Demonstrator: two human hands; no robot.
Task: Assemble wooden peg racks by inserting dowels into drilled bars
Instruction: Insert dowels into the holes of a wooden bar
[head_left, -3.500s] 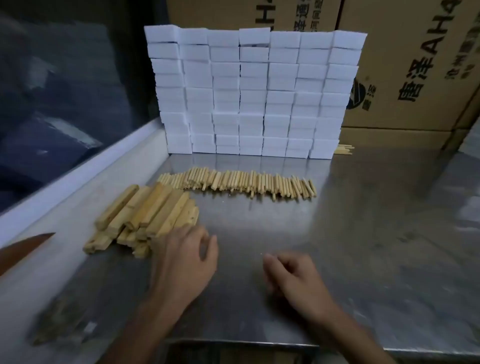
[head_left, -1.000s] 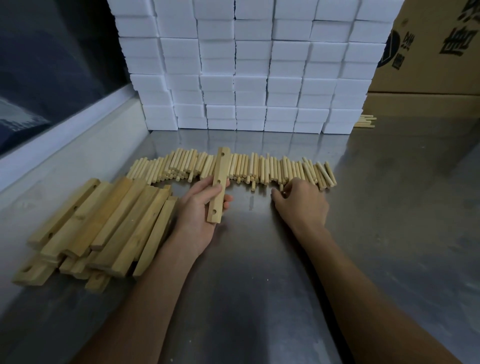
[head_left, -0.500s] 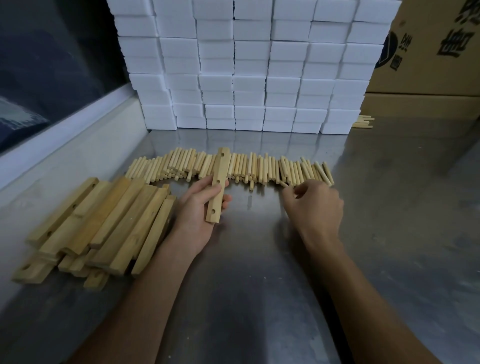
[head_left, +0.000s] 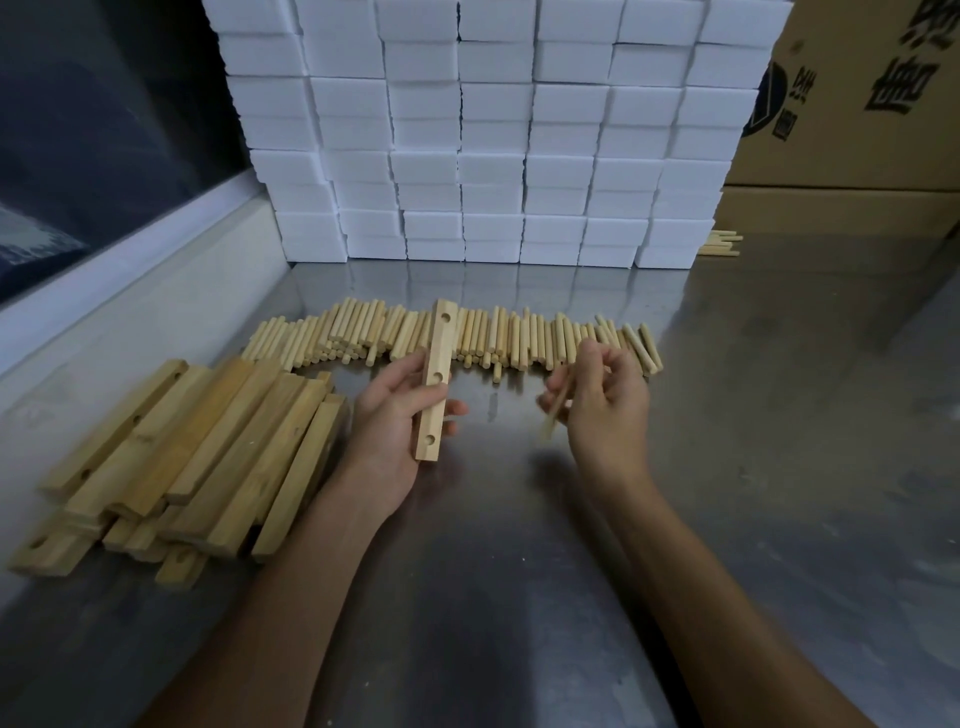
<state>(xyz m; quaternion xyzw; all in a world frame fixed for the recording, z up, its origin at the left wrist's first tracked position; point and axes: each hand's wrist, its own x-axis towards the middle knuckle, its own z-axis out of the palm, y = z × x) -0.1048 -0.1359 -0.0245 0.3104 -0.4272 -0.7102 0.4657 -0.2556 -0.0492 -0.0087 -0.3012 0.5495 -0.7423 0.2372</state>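
Steel table (head_left: 779, 467): bare metal right of the dowel row (head_left: 467, 338) and nearer the camera than it, reaching to the frame's lower edge. Raised pale ledge (head_left: 156, 291) along the table's left edge, beyond the dowel row's left end.

Left hand (head_left: 395, 421): palm up, fingers and thumb curled round a drilled bar (head_left: 437, 379), gripping its lower half. Bar held roughly upright in view, three holes facing the camera; far end overlapping the dowel row near its middle, near end clear of the row.

Right hand (head_left: 605, 410): just in front of the dowel row's right part, fingers curled, pinching a single dowel (head_left: 556, 410). Dowel slanted, lower tip pointing down-left, apart from the bar; blurred, so exact grip points unclear.

Dowel row: loose on the table, side by side, running left to right.

Bar pile (head_left: 197, 462): left of and nearer than the dowel row, stacked in overlapping layers beside the ledge, holes visible in several.

White blocks (head_left: 493, 130): stacked wall behind the dowel row. A few more sticks (head_left: 719, 244) at the wall's right foot. Cardboard boxes (head_left: 857, 104) behind the dowel row's right end.
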